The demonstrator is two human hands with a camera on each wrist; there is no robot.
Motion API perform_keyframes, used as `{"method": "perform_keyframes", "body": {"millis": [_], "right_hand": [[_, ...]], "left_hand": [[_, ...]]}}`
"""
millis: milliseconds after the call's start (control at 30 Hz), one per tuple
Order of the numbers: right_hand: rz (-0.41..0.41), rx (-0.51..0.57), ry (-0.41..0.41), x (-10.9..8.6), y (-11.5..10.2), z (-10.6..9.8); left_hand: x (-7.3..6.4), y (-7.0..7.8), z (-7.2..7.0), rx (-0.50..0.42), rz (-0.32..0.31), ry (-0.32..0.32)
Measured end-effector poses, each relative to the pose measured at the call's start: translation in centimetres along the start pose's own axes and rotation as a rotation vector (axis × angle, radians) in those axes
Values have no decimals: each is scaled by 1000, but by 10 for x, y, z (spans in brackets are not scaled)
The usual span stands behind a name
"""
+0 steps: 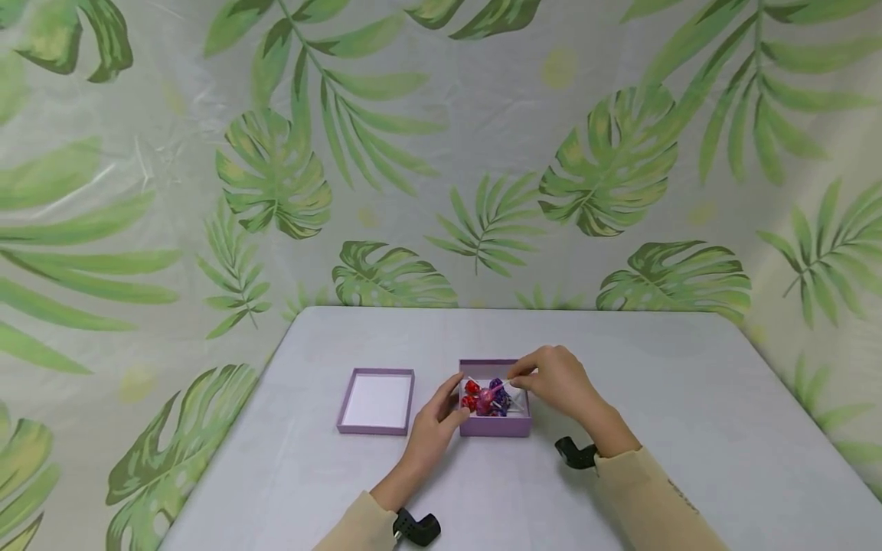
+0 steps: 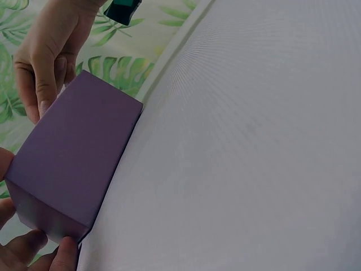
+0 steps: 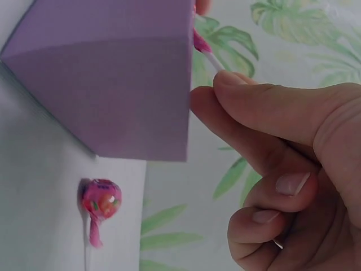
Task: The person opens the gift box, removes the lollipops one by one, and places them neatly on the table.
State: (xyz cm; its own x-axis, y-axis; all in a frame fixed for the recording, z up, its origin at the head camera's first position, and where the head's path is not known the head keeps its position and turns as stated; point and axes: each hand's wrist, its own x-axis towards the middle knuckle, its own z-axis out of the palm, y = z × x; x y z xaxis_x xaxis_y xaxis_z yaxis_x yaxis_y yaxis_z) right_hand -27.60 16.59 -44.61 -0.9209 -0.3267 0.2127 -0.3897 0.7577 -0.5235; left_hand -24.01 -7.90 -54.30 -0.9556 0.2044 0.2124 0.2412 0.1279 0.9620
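A purple open box [image 1: 494, 427] stands on the table with several red, pink and purple wrapped lollipops [image 1: 486, 401] inside. My left hand [image 1: 432, 422] grips the box at its left side, thumb near the front corner; the left wrist view shows fingertips [image 2: 63, 248] against its end wall. Over the box's right edge, my right hand [image 1: 560, 383] pinches the white stick of a pink lollipop [image 3: 201, 43] between thumb and index finger. Its head is mostly hidden by the box wall in the right wrist view. Another pink lollipop [image 3: 102, 199] lies on the table beside the box.
A shallow purple box lid [image 1: 375, 402] with a white inside lies to the left of the box. The white table [image 1: 620, 344] meets a leaf-patterned backdrop [image 1: 482, 153] at its far edge. Black wrist cameras [image 1: 417, 528] sit at both sleeves.
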Motion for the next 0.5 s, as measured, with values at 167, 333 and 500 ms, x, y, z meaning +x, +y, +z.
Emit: {"method": "perform_keyframes", "body": {"millis": [167, 333, 500], "right_hand": [[7, 33, 6, -2, 4, -10], [38, 63, -2, -3, 7, -21], [54, 40, 29, -4, 11, -31]], "left_hand": [[-1, 1, 0, 4, -6, -1], [-2, 5, 1, -4, 14, 2], [-7, 29, -1, -22, 4, -12]]}}
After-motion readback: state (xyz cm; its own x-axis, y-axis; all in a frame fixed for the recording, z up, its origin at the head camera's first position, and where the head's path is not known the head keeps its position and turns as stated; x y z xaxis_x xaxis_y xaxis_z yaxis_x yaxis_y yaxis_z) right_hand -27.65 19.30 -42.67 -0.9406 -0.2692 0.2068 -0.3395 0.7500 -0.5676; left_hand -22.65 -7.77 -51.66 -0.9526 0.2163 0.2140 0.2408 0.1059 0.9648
